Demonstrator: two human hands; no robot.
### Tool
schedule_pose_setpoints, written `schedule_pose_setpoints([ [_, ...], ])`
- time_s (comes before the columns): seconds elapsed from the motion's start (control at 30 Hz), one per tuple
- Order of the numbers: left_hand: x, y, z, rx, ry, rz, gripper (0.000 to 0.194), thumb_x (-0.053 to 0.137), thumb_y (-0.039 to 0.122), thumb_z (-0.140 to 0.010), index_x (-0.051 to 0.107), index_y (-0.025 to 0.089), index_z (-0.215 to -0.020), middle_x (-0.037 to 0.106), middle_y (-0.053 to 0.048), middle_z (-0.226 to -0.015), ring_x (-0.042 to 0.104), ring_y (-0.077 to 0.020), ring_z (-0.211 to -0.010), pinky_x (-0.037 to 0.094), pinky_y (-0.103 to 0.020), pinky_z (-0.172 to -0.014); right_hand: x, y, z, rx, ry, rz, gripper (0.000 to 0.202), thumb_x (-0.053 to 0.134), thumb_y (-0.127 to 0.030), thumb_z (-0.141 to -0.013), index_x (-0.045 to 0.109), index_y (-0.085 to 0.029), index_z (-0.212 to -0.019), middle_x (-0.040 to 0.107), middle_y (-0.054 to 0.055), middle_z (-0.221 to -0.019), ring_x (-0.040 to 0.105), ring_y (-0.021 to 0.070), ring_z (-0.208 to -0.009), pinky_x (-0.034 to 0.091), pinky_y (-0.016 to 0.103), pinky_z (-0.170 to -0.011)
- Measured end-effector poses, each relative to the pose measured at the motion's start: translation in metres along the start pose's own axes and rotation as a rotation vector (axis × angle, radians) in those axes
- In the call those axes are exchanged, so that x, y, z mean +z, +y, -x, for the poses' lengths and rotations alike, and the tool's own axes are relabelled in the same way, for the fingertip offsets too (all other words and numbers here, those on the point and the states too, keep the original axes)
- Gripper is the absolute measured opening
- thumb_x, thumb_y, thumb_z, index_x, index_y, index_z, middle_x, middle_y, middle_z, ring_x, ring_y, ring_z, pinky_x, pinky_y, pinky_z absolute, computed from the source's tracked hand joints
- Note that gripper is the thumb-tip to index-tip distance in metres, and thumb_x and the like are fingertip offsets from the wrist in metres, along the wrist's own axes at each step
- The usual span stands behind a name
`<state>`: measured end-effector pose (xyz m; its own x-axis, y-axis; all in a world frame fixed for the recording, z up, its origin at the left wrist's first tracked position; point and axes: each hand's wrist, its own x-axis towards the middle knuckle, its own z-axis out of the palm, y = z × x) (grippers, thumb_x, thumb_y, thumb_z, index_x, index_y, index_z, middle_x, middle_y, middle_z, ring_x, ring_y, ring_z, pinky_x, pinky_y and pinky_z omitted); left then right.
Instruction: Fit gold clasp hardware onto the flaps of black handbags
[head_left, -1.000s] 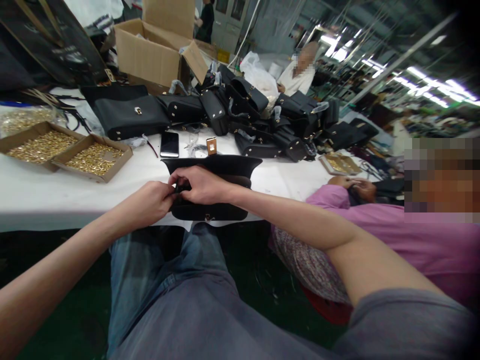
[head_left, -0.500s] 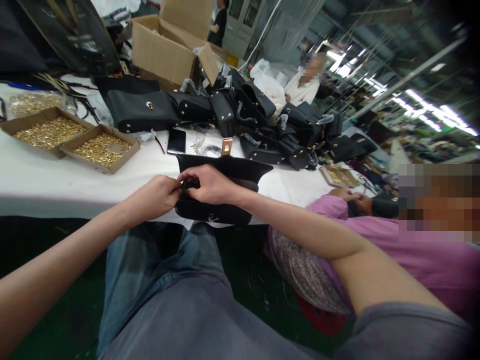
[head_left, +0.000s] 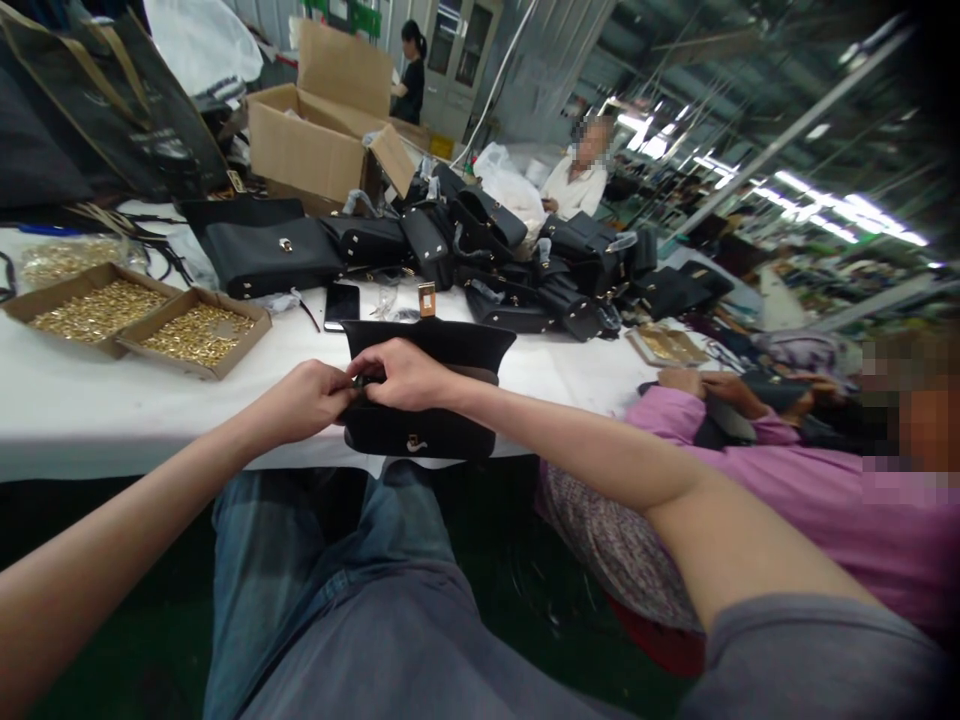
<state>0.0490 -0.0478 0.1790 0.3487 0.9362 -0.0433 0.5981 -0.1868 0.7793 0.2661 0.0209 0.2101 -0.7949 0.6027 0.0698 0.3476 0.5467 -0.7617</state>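
A black handbag (head_left: pixel 450 432) lies at the table's front edge before me, its flap (head_left: pixel 472 345) folded back and a small gold clasp (head_left: pixel 412 443) on its front. My left hand (head_left: pixel 319 395) pinches the bag's left end from outside. From above, my right hand (head_left: pixel 401 375) reaches over the opening, thumb and fingers closed at the same left end. Both sets of fingertips nearly meet there. Whatever small part may lie between them is hidden. A gold metal plate (head_left: pixel 427 299) stands at the flap's far edge.
Two cardboard trays of small gold fittings (head_left: pixel 217 333) sit at the left. Behind the bag lie a phone (head_left: pixel 342 306) and a heap of black handbags (head_left: pixel 487 240). A large cardboard box (head_left: pixel 307 150) stands farther back. At my right, a co-worker in a pink sleeve (head_left: pixel 660 415) handles dark pieces.
The view has shifted slightly, so the table sits lower in the picture. Both hands stay at the bag's left end. More of the co-worker's hands now shows at the right.
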Motion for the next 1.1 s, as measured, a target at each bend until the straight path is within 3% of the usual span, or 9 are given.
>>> schedule_pose_setpoints([
  [0.23,-0.004,0.002,0.0,0.039,-0.036,-0.033,0.032,0.053,0.037,-0.098,0.064,0.019,-0.074,0.063,-0.002,-0.066,0.058,-0.0177,-0.063,0.039,-0.03,-0.062,-0.003,0.005,-0.006,0.009,-0.011,-0.043,0.04,0.074,0.004,-0.078,0.085,-0.011,-0.113,0.082,0.005,-0.099,0.072,0.0176,-0.089,0.052,0.024,-0.08],
  [0.57,0.009,0.006,-0.003,0.123,0.068,-0.113,0.037,0.053,0.035,-0.101,0.061,0.019,-0.068,0.054,-0.001,-0.058,0.045,-0.015,-0.055,0.03,-0.032,-0.059,-0.007,0.006,0.002,0.007,-0.008,-0.011,0.042,0.075,0.002,-0.078,0.085,-0.012,-0.116,0.081,0.003,-0.099,0.071,0.0166,-0.09,0.051,0.023,-0.08],
  [0.83,0.0,0.007,-0.009,0.092,-0.062,-0.11,0.03,0.052,0.033,-0.098,0.06,0.021,-0.072,0.059,-0.001,-0.063,0.053,-0.0183,-0.059,0.034,-0.032,-0.06,-0.008,0.008,0.006,-0.026,0.009,-0.034,0.036,0.074,0.001,-0.081,0.085,-0.011,-0.114,0.081,0.004,-0.098,0.071,0.0165,-0.088,0.051,0.023,-0.078],
  [1.1,0.007,0.008,-0.011,0.123,0.019,-0.162,0.028,0.051,0.028,-0.096,0.058,0.02,-0.069,0.055,-0.001,-0.06,0.048,-0.0155,-0.055,0.031,-0.032,-0.059,-0.008,0.01,0.005,0.01,0.01,-0.045,0.038,0.075,0.002,-0.081,0.085,-0.01,-0.116,0.08,0.003,-0.095,0.07,0.0153,-0.084,0.049,0.022,-0.075],
])
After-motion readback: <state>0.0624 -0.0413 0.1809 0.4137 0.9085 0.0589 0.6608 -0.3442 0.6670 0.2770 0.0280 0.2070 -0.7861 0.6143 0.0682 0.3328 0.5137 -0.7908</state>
